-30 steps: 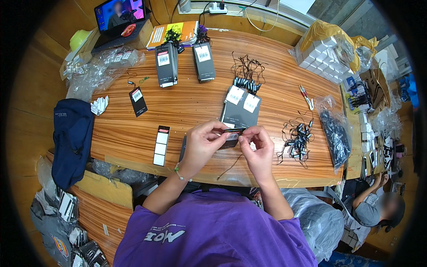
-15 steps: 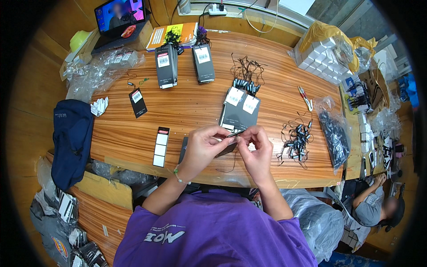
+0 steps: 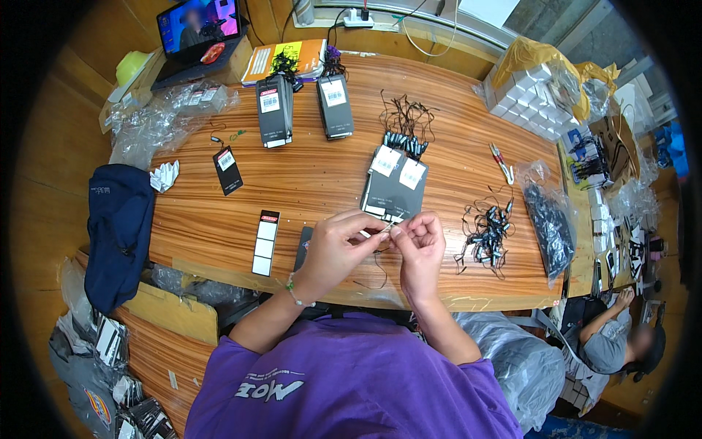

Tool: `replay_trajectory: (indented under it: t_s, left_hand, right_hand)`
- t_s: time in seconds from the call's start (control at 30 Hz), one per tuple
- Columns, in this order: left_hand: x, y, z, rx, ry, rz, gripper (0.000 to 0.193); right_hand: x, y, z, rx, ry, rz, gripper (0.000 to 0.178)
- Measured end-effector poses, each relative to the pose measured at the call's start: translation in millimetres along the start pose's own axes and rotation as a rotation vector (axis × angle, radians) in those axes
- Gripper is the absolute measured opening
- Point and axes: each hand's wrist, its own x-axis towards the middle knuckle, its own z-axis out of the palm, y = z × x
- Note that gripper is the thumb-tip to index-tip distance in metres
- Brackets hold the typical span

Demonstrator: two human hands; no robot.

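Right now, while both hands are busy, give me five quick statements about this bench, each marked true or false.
1. The left hand and right hand meet at a thin item. True.
2. The loose pile of black cords lies left of the hands. False: the loose pile of black cords lies to their right.
3. The left hand's wrist bears a bracelet. True.
4. The tag with three white panels stands upright. False: the tag with three white panels lies flat on the table.
5. The red-handled tool lies right of the dark tag stack. True.
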Motion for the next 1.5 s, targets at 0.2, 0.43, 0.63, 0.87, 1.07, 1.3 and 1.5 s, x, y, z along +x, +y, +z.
replay_trajectory:
  t_s: [0.2, 0.43, 0.63, 0.87, 1.07, 1.3, 1.5]
  left_hand:
    - [-1, -3, 5, 0.011, 0.038, 0.058, 0.012]
    - [0, -2, 3, -0.032, 0.009, 0.057, 0.011]
    - [-1, -4, 2, 0.366, 0.151, 0.431, 0.015]
    - [0, -2, -1, 0.683, 0.146, 0.726, 0.017]
    - [2, -15, -1, 0.423, 0.066, 0.624, 0.019]
    - [-5, -10, -1, 0.102, 0.136, 0.331, 0.017]
    - [-11, -16, -4, -0.023, 0.114, 0.159, 0.02]
  right_hand:
    - [2, 3, -7, -0.596, -0.082, -0.471, 0.018]
    - [8, -14, -8, -0.033, -0.112, 0.031, 0.02]
    - [13, -28, -15, -0.13, -0.226, 0.199, 0.014]
    - [10, -18, -22, 0.09, -0.232, 0.335, 0.009]
    - [20, -30, -15, 0.143, 0.039, -0.034, 0.004]
    - [34, -61, -10, 0.348, -0.209, -0.239, 0.008]
    - [27, -68, 1, 0.225, -0.22, -0.206, 0.023]
